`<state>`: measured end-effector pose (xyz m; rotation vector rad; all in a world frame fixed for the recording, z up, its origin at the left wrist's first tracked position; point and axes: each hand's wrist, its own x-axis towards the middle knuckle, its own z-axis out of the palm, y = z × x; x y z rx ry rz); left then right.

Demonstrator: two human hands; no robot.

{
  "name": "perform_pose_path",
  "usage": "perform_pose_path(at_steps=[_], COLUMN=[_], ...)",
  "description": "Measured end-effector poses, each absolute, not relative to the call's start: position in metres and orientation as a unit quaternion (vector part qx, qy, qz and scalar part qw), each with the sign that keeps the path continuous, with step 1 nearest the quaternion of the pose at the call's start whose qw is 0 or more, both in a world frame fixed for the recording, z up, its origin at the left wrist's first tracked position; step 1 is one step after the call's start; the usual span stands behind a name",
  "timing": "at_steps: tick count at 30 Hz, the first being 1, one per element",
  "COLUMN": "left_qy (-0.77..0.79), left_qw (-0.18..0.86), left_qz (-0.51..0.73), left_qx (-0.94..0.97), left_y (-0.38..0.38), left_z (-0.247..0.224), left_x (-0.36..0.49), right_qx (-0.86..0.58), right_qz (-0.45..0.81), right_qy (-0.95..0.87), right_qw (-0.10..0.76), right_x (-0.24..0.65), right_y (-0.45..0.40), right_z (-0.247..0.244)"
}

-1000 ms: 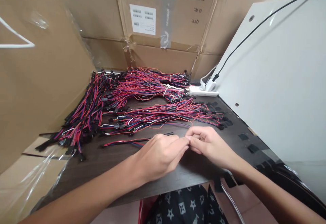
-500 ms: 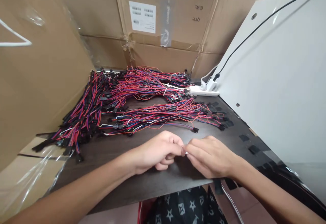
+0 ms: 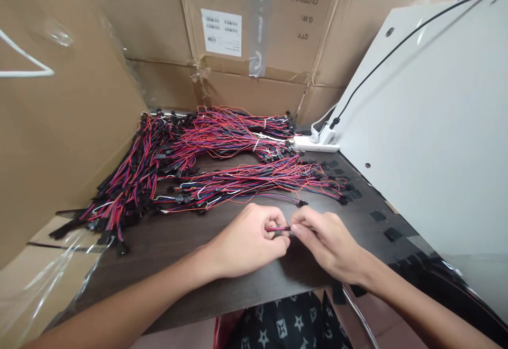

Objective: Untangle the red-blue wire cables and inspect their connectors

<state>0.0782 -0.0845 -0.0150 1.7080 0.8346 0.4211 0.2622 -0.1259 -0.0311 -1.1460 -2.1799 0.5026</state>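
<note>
Over the front of the dark tabletop, my left hand (image 3: 254, 240) is closed around a short wire bundle (image 3: 277, 229) with red and dark strands. A black section of the bundle shows between the two hands. Fingertips of my right hand (image 3: 323, 238) pinch at that black end, close against the left fingers. Most of what the hands hold is hidden inside them. Just beyond them lies a loose row of wire harnesses (image 3: 254, 179), red, blue and black, with black connectors at their ends.
More wire harnesses (image 3: 222, 134) are heaped behind, and another pile (image 3: 130, 179) lies at left. A white power strip (image 3: 316, 144) sits at the back right. Black tape pieces (image 3: 392, 233) stick along the right edge. Cardboard (image 3: 159, 84) and a white panel (image 3: 428, 126) enclose the table (image 3: 174, 238).
The left fingers have opened out slightly, so the wire bundle now shows between the hands. My right hand has turned, its thumb and forefinger now pinching the black end.
</note>
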Motion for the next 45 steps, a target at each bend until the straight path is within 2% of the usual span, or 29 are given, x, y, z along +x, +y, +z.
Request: perform_pose_path(at_steps=[3,7,11,14,18,22,27,30,38,45], left_qy=[0.357,0.259,0.193,0.201,0.262,0.324,0.372,0.364,0.357,0.334], left_qw=[0.433,0.322,0.235,0.234,0.262,0.311,0.373,0.401,0.457,0.369], left_qz=[0.225,0.269,0.326,0.351,0.332,0.277,0.188,0.160,0.092,0.059], left_qx=[0.796,0.870,0.895,0.884,0.867,0.849,0.829,0.826,0.809,0.865], left_y=[-0.088,-0.089,-0.089,-0.089,-0.089,-0.088,-0.086,-0.084,-0.045,-0.047], left_z=[-0.019,-0.026,-0.033,-0.033,-0.027,-0.020,-0.016,-0.015,-0.004,-0.004], left_x=[0.076,0.069,0.067,0.068,0.070,0.072,0.074,0.075,0.052,0.050], right_qx=[-0.476,-0.477,-0.483,-0.492,-0.483,-0.416,-0.364,-0.346,-0.333,-0.362], right_qz=[0.356,0.565,0.648,0.569,0.355,0.178,-0.057,-0.110,-0.201,-0.143], right_qy=[-0.738,-0.593,-0.510,-0.589,-0.739,-0.834,-0.907,-0.916,-0.909,-0.912], right_qw=[0.319,0.319,0.295,0.296,0.307,0.315,0.205,0.170,0.148,0.132], right_x=[0.257,0.254,0.254,0.255,0.257,0.261,0.266,0.272,0.333,0.347], right_y=[-0.122,-0.116,-0.115,-0.117,-0.121,-0.124,-0.124,-0.119,-0.102,-0.106], right_z=[-0.026,-0.019,-0.014,-0.012,-0.015,-0.025,-0.032,-0.030,-0.030,-0.042])
